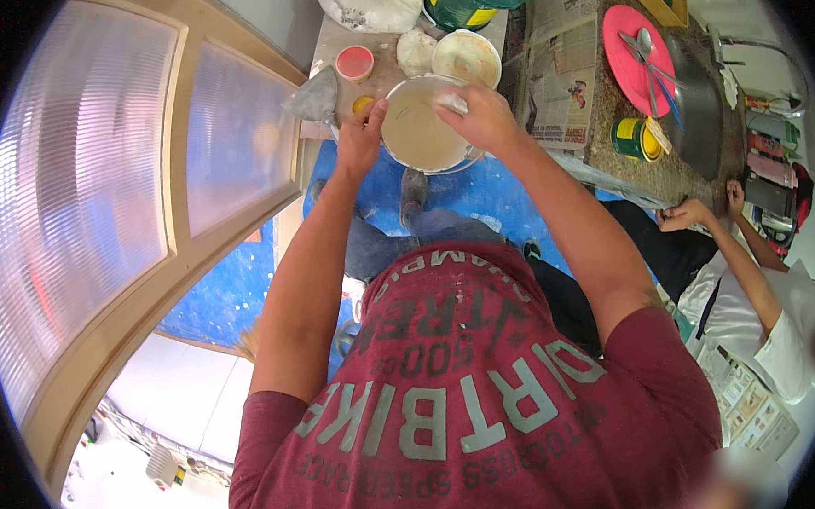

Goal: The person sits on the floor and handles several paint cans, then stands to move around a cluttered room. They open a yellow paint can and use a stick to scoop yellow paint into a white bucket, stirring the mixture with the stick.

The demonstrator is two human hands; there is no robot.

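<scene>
A round white bucket (413, 151) of beige, creamy liquid stands in front of me, over the near edge of a low table. My left hand (363, 132) grips its left rim, with the fingertips near the top. My right hand (484, 118) is closed at the bucket's right side, above the liquid. Between its fingers shows a small whitish piece (450, 102), perhaps a wad of cloth; its kind is not clear. Just behind the bucket sits a second white tub (467, 59) with pale residue inside.
A red-topped tub (354, 63), a grey bag (314, 97), a white sack (370, 2) and a green bucket (471, 2) crowd the table. On the right counter are a pink plate (626, 49) with spoons and a green-yellow can (635, 137). Another person's hand (686, 215) rests at its edge.
</scene>
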